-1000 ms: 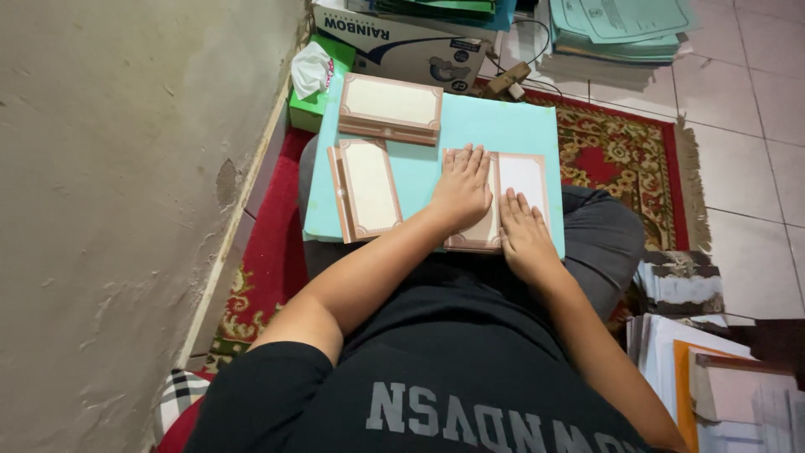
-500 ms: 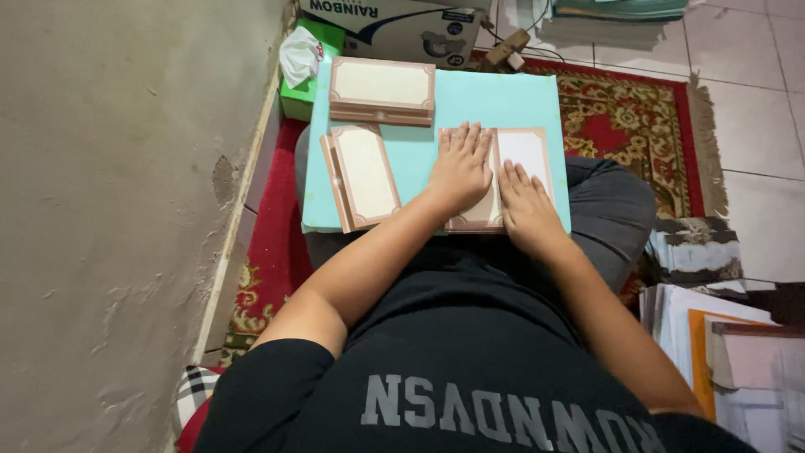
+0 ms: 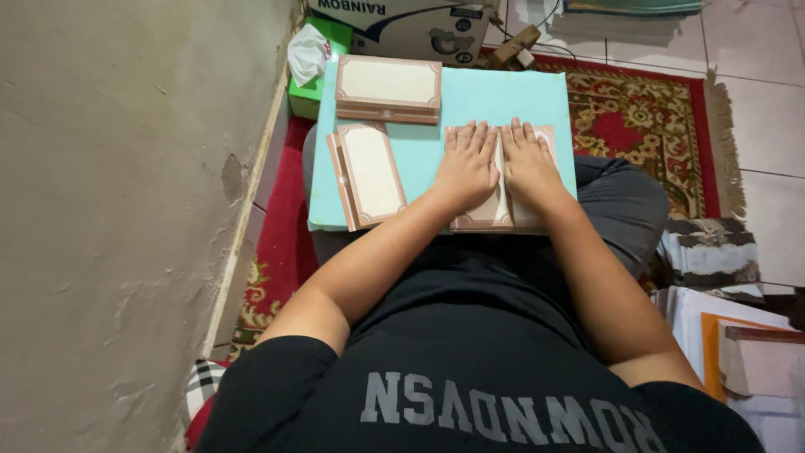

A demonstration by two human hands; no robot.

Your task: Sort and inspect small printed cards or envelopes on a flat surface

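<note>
1. The left hand (image 3: pixel 466 170) lies flat, palm down, fingers straight and close together, pressing on the left half of a cream card with a brown ornate border (image 3: pixel 495 216); it grips nothing, only bears down on the sheet.
2. The right hand (image 3: pixel 528 165) lies flat in the same way just beside it, at 3 o'clock from the left hand, thumbs nearly touching along the card's middle fold; it too is fully open and closed around nothing.
3. The card sits at the near right part of a pale turquoise board (image 3: pixel 503 96) that rests across the person's lap; the card's lower edge reaches the board's near rim.
4. At 9 o'clock from the hands lies a second bordered card (image 3: pixel 369 174), folded shut, slightly tilted, near but apart from the pressed one.
5. At 11 o'clock, on the far left corner of the board, rests a stack of similar cards (image 3: pixel 388 86) lying crosswise.
6. Beyond the stack, at 10 o'clock, a green tissue box (image 3: pixel 312 92) with white tissue stands against the wall; a cardboard box (image 3: pixel 402 29) is at 12 o'clock.
7. A red patterned rug (image 3: pixel 646 126) spreads under the board toward 2 o'clock; stacked papers (image 3: pixel 713 319) lie at 4 o'clock.
</note>
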